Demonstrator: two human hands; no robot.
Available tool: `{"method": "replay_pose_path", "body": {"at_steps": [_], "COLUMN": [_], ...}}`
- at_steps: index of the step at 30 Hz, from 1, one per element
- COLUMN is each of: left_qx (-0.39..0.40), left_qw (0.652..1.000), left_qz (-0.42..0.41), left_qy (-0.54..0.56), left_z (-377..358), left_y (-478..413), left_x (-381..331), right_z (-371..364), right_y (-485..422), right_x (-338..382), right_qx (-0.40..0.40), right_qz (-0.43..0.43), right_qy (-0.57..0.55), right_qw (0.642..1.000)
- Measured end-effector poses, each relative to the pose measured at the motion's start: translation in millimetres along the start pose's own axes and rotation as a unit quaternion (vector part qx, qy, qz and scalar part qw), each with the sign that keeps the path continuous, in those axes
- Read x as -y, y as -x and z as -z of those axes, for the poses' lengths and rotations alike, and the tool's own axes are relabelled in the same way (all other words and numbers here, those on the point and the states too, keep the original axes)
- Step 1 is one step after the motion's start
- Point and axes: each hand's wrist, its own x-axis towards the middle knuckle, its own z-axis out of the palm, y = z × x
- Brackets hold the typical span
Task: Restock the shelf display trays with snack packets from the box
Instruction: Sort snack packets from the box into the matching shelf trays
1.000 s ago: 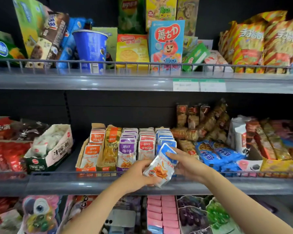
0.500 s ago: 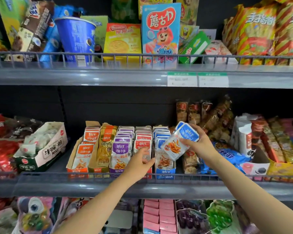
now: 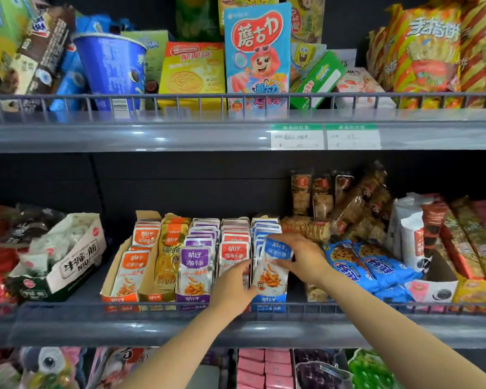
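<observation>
Right hand [image 3: 302, 259] pinches the blue packet [image 3: 272, 266] in its tray [image 3: 268, 301]; left hand [image 3: 232, 290], at eight o'clock, touches it, grip unclear.

Bright overhead light, glare on shelf edge [image 3: 157, 138]; deep shadow behind; wide-angle bending, soft corners.

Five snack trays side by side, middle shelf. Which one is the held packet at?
The blue tray, rightmost of the five. The right hand holds a blue-topped packet upright at its front, and the left hand touches the packet's left edge.
</observation>
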Motion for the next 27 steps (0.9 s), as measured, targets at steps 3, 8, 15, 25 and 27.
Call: {"method": "replay_pose_path", "body": {"at_steps": [3,8,15,25,27], "left_qx": [0.011,0.022,0.000,0.073,0.101], "left_qw": [1.000,1.000,0.998,0.994,0.989], "left_qz": [-0.014,-0.018,-0.069,0.002,0.033], "left_qy": [0.001,-0.001,-0.016,-0.082,-0.100], "left_z": [1.1,8.0,30.9,45.6,38.8], "left_y": [-0.1,7.2,46.7,174.3,200.7], "left_x": [1.2,2.1,12.7,100.8,125.4], "right_z": [-5.8,-8.4,-3.0,-83.1,-112.4], "right_y": [0.9,4.8,45.6,162.0,184.1], "right_x": [7.3,12.1,32.8,94.9,101.8], "right_qx": [0.078,0.112,0.009,0.150,0.202], "right_qz": [0.024,0.003,-0.002,-0.046,-0.056], "right_qy": [0.058,0.110,-0.016,-0.177,-0.160], "right_qw": [0.995,0.988,1.000,0.972,0.965]}}
